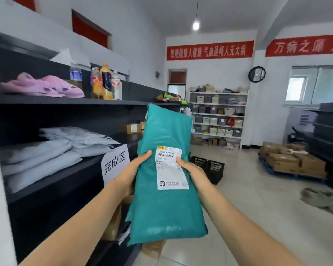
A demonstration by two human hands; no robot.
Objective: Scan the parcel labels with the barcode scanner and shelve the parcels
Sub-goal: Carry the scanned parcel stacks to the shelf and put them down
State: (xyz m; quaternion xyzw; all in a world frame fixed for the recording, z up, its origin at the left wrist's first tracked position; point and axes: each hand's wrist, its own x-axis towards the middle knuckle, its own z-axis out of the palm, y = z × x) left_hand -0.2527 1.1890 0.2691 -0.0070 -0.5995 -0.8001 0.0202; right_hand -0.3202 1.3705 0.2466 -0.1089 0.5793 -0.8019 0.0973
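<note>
A long teal plastic mailer parcel [165, 204] stands upright in front of me, held in both hands. Its white shipping label [170, 167] with a barcode faces me. My left hand [135, 167] grips the parcel's left edge, thumb near the label. On the opposite edge my right hand [190, 169] grips it, thumb on the label. To the left is the dark shelf unit [69, 169], where several grey mailer parcels [52, 150] lie stacked behind a white paper sign [114, 162]. No barcode scanner is in view.
Pink slippers [44, 86] and drink bottles [106, 83] sit on the upper shelf. Small cartons [132, 128] lie farther along the middle shelf. Two black crates [210, 167] stand on the floor ahead. A pallet of cardboard boxes [290, 160] is at the right, white shelving [218, 116] at the back.
</note>
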